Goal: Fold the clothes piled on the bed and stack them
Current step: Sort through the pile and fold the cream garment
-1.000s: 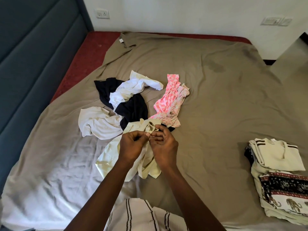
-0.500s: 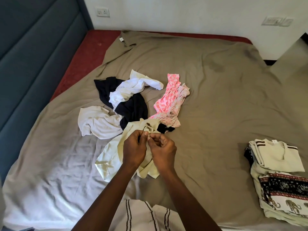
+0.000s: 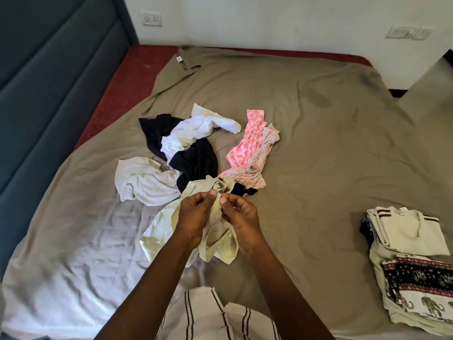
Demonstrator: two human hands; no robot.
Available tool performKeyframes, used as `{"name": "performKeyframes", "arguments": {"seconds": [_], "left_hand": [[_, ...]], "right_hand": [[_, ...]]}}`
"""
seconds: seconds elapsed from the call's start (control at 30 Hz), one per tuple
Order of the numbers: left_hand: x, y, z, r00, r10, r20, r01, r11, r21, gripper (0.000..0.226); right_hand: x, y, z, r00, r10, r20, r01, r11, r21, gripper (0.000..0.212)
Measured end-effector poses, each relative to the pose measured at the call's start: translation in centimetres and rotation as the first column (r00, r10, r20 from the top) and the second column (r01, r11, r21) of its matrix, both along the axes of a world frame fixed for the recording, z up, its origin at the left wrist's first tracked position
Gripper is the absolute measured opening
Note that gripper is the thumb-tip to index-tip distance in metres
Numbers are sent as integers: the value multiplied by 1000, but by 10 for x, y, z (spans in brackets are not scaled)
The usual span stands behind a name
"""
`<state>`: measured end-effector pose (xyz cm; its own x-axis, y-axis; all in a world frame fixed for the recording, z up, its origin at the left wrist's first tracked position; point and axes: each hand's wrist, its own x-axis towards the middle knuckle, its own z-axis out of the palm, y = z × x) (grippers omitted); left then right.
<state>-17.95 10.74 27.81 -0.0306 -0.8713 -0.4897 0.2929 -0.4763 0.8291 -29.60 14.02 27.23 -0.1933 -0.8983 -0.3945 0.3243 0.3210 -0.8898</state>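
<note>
Since the earlier frame, the hands have closed together on the cream garment [image 3: 158, 233]. The bed [image 3: 318, 155] carries the unfolded pile [image 3: 193, 138] at centre and the folded stack [image 3: 407, 231] at right. The left hand [image 3: 193, 217] and right hand [image 3: 241, 220] each pinch the garment's bunched edge, fingertips nearly touching, just in front of the pile.

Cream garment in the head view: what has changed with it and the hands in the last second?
Almost nothing. The left hand and right hand kept pinching the cream garment near its top edge; only their grip shifted slightly. Nothing was taken up or let go. The unfolded pile and the folded stack stayed in place.
</note>
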Motion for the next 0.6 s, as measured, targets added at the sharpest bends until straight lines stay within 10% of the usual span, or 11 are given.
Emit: {"name": "performKeyframes", "arguments": {"seconds": [0.17, 0.37, 0.47, 0.6], "left_hand": [[6, -6, 12, 983, -176, -54, 174, 983, -52, 22], [31, -17, 3, 673, -466, 574, 604, 794, -64, 9], [35, -22, 3, 720, -263, 642, 486, 852, -196, 9], [44, -31, 17, 928, -285, 240, 328, 930, -167, 18]], "right_hand": [[-3, -5, -7, 987, -119, -108, 124, 992, 34, 16], [-25, -22, -4, 984, -170, -52, 170, 985, 6, 13], [-33, -31, -7, 959, -92, -270, 79, 995, -56, 18], [-49, -33, -11, 759, 63, -648, -149, 986, -79, 25]]}}
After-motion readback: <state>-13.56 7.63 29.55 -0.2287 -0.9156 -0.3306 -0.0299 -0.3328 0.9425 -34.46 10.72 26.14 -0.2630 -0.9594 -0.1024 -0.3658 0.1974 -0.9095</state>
